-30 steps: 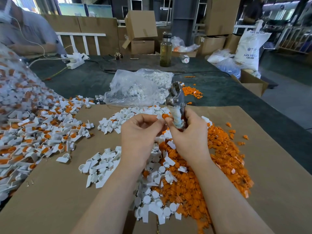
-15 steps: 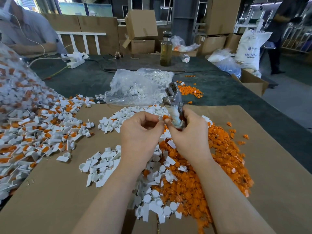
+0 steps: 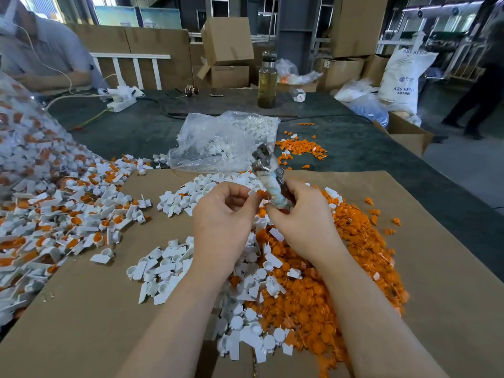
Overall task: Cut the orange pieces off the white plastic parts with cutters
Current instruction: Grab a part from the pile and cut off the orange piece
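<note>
While right hand [image 3: 302,222] grips cutters [image 3: 268,175], left hand [image 3: 223,216] pinches part [image 3: 255,192] beside them

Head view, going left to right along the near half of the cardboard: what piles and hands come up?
Heap of uncut white-and-orange plastic parts → small pile of trimmed white parts → left hand → right hand gripping metal cutters → heap of cut orange pieces.

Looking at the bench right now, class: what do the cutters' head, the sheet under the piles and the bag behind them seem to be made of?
Cutters: head looks like bare, dull grey metal with bolts.
Sheet: matte brown, probably cardboard.
Bag: thin clear plastic film, crinkled and glossy, white parts showing through.
</note>
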